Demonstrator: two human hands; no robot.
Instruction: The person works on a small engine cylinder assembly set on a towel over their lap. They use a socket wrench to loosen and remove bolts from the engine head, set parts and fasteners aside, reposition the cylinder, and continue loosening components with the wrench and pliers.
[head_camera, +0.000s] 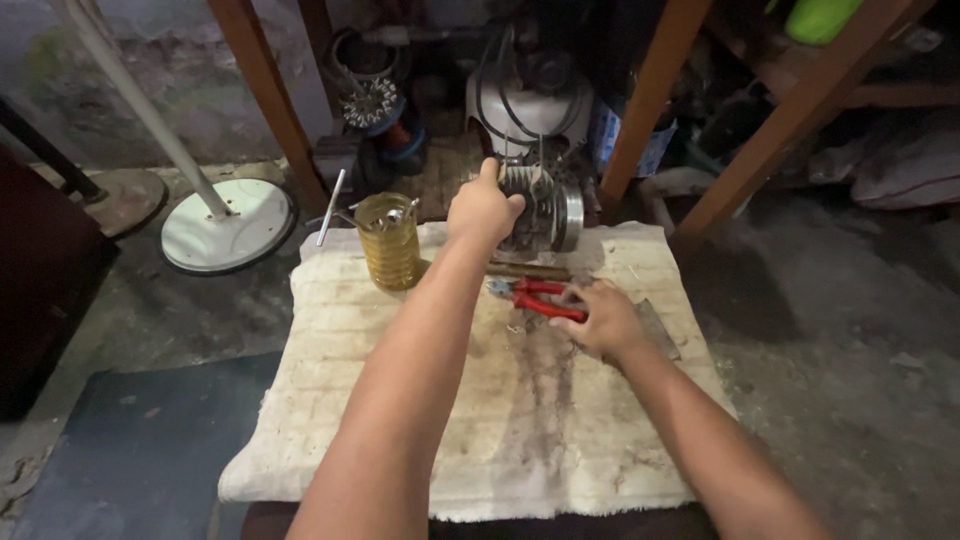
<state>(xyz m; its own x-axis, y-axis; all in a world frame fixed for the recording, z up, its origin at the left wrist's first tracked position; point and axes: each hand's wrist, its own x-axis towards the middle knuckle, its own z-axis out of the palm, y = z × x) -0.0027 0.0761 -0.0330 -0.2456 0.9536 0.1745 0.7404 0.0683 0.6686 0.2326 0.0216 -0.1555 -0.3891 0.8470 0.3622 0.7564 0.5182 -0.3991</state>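
Note:
My left hand (482, 208) grips the top left of a round metal motor part (546, 214) with a finned body and a shiny ring, which stands at the far edge of a dirty cream cloth (420, 430). My right hand (604, 320) holds the red handles of a pair of pliers (530, 297) that lie on the cloth just in front of the motor part, jaws pointing left. A thin brown rod (530, 271) lies between the pliers and the motor part.
A yellow ribbed glass jar (389, 242) with small metal pieces stands at the cloth's far left corner. A white fan base (228, 224) with a pole sits on the floor to the left. Wooden legs (275, 100), a copper-wound stator (372, 104) and a white fan housing (530, 98) crowd the back.

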